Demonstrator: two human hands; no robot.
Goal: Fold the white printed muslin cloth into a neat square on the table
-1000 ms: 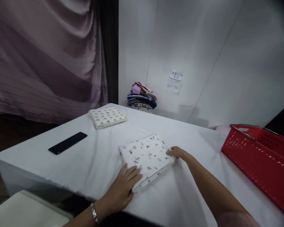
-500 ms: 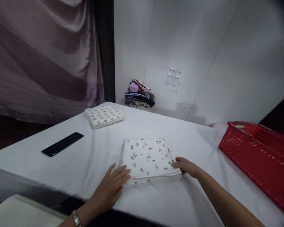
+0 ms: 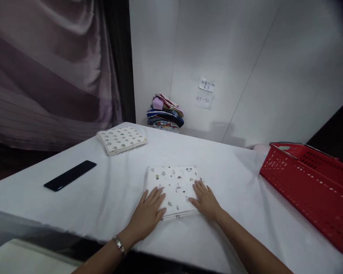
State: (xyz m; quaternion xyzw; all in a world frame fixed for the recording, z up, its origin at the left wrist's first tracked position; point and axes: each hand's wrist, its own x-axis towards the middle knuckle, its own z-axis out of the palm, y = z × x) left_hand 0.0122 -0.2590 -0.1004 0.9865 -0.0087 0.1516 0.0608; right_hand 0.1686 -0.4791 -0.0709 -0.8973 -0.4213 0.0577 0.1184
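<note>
A folded white cloth with small printed figures (image 3: 174, 182) lies square in front of me on the white table (image 3: 231, 179). My left hand (image 3: 148, 213) rests flat on its near left corner, fingers stretched out. My right hand (image 3: 205, 199) lies flat on its near right corner, fingers spread. Neither hand grips anything.
A second folded patterned cloth (image 3: 121, 139) sits at the far left of the table. A black phone (image 3: 70, 180) lies near the left edge. A red plastic basket (image 3: 308, 186) stands at the right. A pile of coloured fabrics (image 3: 165, 114) rests against the wall, under paper notes (image 3: 205, 93).
The folded cloth has been turned square to me and drawn closer. My right hand came off its right edge and now lies flat on top; my left hand slid onto the near corner.
</note>
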